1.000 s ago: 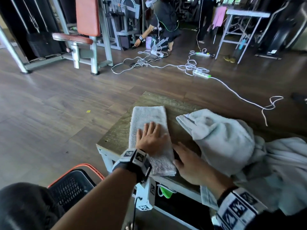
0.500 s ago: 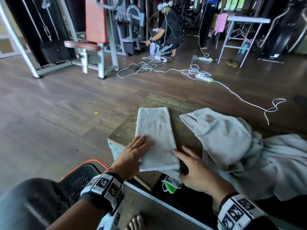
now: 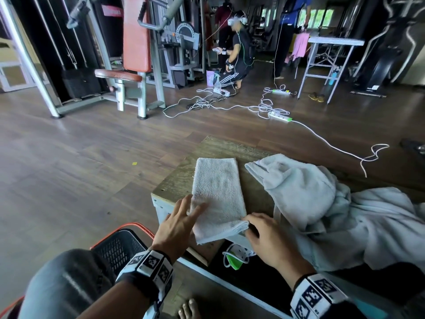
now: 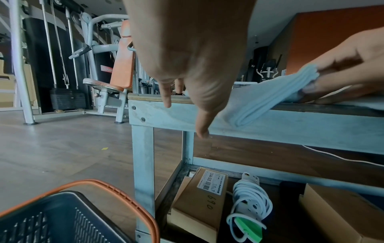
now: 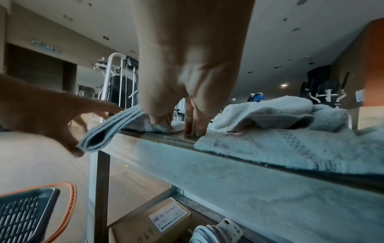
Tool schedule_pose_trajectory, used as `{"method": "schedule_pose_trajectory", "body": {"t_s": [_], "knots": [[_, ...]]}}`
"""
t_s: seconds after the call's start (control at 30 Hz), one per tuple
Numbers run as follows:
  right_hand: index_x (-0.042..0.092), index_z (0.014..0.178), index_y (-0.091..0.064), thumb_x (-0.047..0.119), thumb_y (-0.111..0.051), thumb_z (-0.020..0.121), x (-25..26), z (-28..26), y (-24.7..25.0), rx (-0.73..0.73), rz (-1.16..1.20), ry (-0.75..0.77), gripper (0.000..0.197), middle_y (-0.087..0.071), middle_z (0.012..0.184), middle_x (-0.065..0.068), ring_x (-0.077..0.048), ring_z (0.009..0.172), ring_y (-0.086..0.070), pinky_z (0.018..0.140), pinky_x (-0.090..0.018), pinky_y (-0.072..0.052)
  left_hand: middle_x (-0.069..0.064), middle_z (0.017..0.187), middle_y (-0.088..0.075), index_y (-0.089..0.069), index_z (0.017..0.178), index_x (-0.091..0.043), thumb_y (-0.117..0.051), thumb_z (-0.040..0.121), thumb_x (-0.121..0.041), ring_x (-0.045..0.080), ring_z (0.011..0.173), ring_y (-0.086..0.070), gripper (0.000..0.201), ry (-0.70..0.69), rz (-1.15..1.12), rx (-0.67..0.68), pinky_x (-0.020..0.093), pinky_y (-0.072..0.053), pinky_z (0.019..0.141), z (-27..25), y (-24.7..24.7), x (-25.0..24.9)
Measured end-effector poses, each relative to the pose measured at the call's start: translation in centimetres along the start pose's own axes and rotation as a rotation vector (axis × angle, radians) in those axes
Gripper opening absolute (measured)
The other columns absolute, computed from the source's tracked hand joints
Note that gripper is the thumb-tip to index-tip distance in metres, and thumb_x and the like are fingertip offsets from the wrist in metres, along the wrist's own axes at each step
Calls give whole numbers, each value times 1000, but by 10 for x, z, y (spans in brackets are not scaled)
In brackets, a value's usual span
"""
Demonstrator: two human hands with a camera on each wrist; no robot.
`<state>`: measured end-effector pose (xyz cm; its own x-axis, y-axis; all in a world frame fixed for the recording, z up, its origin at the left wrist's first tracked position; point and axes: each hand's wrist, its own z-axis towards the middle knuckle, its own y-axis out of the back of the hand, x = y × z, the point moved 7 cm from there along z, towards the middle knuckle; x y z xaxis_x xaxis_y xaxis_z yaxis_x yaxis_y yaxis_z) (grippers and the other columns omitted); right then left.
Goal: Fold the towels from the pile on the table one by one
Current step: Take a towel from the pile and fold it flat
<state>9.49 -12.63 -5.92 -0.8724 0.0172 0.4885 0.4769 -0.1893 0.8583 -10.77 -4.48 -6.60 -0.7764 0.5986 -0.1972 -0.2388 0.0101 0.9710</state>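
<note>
A folded white towel (image 3: 217, 194) lies lengthwise on the wooden table (image 3: 174, 180), and its near end hangs over the front edge (image 4: 247, 113). My left hand (image 3: 184, 212) lays straight fingers on the towel's near left edge, with the thumb pointing down beside the drooping end. My right hand (image 3: 257, 229) pinches the towel's near right corner (image 4: 309, 74) and holds it slightly raised. To the right, the pile of unfolded white towels (image 3: 322, 203) spreads over the table (image 5: 270, 144).
A black basket with an orange rim (image 3: 119, 247) stands on the floor at my lower left. Cardboard boxes (image 4: 199, 197) and a coiled power strip (image 4: 249, 205) sit on the shelf under the table. White cables (image 3: 264, 107), gym machines and people are farther off.
My left hand slid off the top of the folded towel to its near left edge. My right hand moved from the table onto the towel's near right corner and pinched it.
</note>
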Motion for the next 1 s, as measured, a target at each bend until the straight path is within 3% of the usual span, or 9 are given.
{"method": "schedule_pose_trajectory", "body": {"t_s": [0.13,0.2,0.3,0.43,0.53,0.63,0.8,0.9,1.0], "knots": [[25,94,-68,51,-53,87,-3,-2,16,-60,75,-24,30,-65,85,5,-7,78,-62,68,-28,-51,7,162,2,-4,153,-39,-68,80,-31,27,148,-11,97,5,10,78,48,-45,103,-7,-4,-4],[21,91,-71,51,-55,87,0,-5,26,-106,126,19,34,-64,83,7,-4,80,-60,70,-20,-48,7,160,-9,-19,150,-39,-67,79,-49,27,145,-21,86,-25,-79,10,52,-47,101,-5,1,-12],[15,91,-74,34,-66,90,7,-13,46,-221,222,65,20,-65,92,10,0,91,-60,82,-14,-46,6,148,-37,-53,132,-36,-68,80,-34,23,133,-38,54,-85,-319,-95,47,-45,101,0,14,-24],[18,85,-62,50,-55,93,5,-21,65,-240,402,-16,34,-67,83,0,-11,82,-66,77,-34,-54,-2,88,-68,-72,88,-13,-68,82,-21,16,79,-61,11,-200,-527,-262,36,-49,71,7,37,-44],[22,103,-65,41,-59,94,8,-23,68,-153,556,-24,22,-73,99,9,-4,99,-67,87,-26,-53,-8,59,-45,-59,73,-3,-61,87,-47,8,53,-38,46,-32,-768,-120,30,-34,52,15,36,-46],[18,114,-64,23,-66,93,4,-21,55,25,600,-61,21,-74,106,15,-2,105,-67,90,-21,-54,-2,62,-47,-61,82,-1,-56,79,-64,10,58,-41,64,165,-890,7,31,-35,56,25,19,-31],[10,94,-62,17,-62,96,-9,-5,48,5,496,-84,7,-75,91,4,-6,89,-71,79,-32,-59,-1,81,-73,-73,92,-13,-69,83,-54,8,72,-64,42,266,-935,118,21,-51,66,36,8,-24],[20,81,-55,24,-65,94,-14,5,43,-53,361,-119,16,-71,77,6,-2,73,-67,65,-26,-53,0,89,-75,-72,102,-17,-77,70,-53,16,84,-71,48,238,-871,223,35,-58,80,42,1,-20],[18,85,-56,26,-64,94,-22,16,34,-78,340,-188,14,-71,79,4,-4,74,-67,69,-32,-54,-9,63,-60,-66,74,-14,-74,84,-36,5,54,-54,25,253,-708,170,22,-47,54,57,8,-15]]}}
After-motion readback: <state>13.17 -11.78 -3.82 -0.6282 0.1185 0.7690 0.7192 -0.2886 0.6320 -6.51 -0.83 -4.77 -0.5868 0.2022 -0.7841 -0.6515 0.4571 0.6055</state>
